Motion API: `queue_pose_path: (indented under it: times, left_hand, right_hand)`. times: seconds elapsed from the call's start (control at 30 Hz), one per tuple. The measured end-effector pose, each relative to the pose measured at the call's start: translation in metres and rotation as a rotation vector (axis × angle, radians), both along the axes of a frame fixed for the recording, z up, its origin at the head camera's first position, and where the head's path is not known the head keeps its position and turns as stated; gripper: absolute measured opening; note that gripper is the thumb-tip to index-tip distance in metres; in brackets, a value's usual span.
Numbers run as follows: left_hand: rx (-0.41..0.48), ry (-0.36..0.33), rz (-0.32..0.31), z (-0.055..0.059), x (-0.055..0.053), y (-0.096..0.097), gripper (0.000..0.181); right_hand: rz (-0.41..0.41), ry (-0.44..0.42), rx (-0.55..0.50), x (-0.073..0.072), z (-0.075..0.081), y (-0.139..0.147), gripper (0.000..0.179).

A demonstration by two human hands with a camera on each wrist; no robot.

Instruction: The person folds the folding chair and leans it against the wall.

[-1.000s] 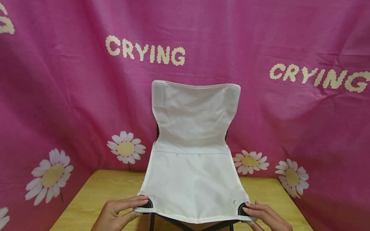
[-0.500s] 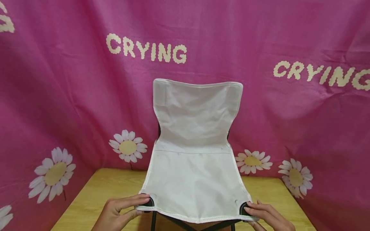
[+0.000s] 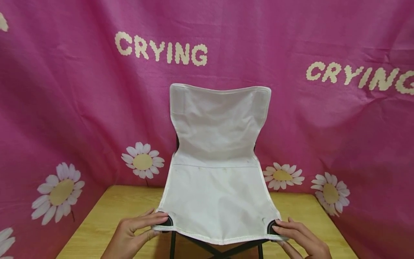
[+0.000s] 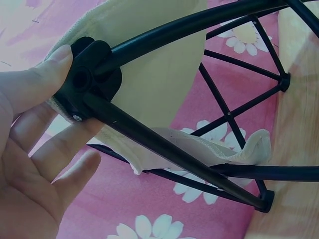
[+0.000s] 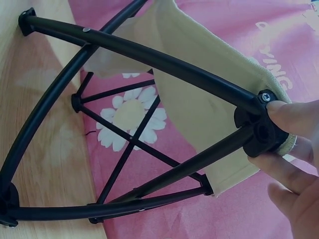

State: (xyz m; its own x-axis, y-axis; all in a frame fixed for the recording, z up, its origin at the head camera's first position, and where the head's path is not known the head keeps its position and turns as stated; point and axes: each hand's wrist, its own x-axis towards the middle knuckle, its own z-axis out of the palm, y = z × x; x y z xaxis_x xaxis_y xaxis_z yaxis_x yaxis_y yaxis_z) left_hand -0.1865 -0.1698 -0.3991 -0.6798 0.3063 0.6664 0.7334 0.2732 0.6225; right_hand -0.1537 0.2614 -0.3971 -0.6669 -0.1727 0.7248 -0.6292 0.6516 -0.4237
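A small white folding chair [image 3: 220, 201] stands unfolded on the table, its fabric seat and back facing me. At the front left corner my left hand [image 3: 130, 233] pinches the black corner patch, fingers on top and thumb below. My right hand [image 3: 305, 239] grips the front right corner the same way. In the left wrist view the thumb presses a black plastic joint [image 4: 87, 74] under the seat, where two tubes meet. The right wrist view has the other thumb against a matching joint [image 5: 261, 124] with a screw. Crossed black legs [image 5: 132, 137] show beneath the fabric.
The chair's feet stand on a light wooden table [image 3: 106, 216]. A pink curtain [image 3: 81, 90] with printed daisies and the word CRYING hangs behind it and along both sides.
Both hands keep their hold on the front corners. The chair, hands and curtain print sit slightly higher in the head view, and more of the crossed front legs shows.
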Motion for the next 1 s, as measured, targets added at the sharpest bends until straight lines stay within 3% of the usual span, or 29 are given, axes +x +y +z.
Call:
queue_pose_path:
  times: [0.3, 0.57, 0.8, 1.0]
  left_hand:
    - [-0.007, -0.036, 0.038, 0.0016, 0.0011, 0.0003, 0.035]
    - [0.05, -0.035, -0.036, 0.0027, -0.0003, 0.0023, 0.036]
    - [0.057, -0.015, -0.016, 0.0035, -0.003, 0.0054, 0.036]
    - [0.039, -0.009, 0.034, 0.0047, 0.0019, 0.0045, 0.036]
  right_hand:
    - [-0.009, -0.012, 0.017, -0.0002, 0.0021, -0.0032, 0.057]
    - [-0.026, 0.005, 0.041, -0.0006, 0.0052, -0.0051, 0.058]
    - [-0.003, -0.002, 0.033, -0.0031, 0.0076, -0.0055, 0.058]
    - [0.008, 0.005, 0.029, -0.0027, 0.0078, -0.0073, 0.057]
